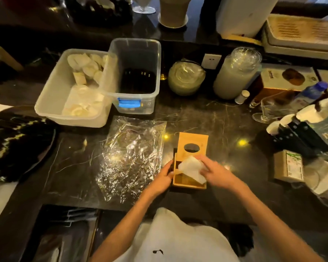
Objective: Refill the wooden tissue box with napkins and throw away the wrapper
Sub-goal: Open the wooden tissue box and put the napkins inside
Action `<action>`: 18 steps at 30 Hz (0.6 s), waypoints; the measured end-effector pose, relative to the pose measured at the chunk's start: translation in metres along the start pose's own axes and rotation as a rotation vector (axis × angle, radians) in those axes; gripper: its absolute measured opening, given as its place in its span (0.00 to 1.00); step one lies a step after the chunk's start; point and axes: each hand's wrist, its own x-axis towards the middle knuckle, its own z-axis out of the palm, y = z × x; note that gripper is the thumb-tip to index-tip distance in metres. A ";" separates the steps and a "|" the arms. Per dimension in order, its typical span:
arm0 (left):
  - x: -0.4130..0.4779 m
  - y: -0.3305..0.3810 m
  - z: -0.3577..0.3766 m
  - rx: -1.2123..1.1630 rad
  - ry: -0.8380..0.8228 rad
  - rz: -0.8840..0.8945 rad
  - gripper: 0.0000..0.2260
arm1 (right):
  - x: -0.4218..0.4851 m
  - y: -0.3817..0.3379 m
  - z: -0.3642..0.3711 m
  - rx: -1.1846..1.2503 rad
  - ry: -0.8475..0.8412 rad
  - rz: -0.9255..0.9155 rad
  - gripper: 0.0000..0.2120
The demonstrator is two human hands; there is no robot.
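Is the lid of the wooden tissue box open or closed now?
Open. The lid, with its oval hole, stands raised behind the wooden tissue box, and the right hand pushes napkins in.

Two plastic bins are sitting at rear left on the dark marble counter [225, 118]: a frosted tub [51, 103] holding white lids, and a clear bin [136, 103] with a blue latch [129, 103]. Sleeved lid stacks [235, 76] are standing further right.
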 end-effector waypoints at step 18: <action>-0.001 0.003 0.011 -0.003 0.006 0.170 0.32 | 0.059 -0.050 0.045 -0.543 -0.379 0.323 0.18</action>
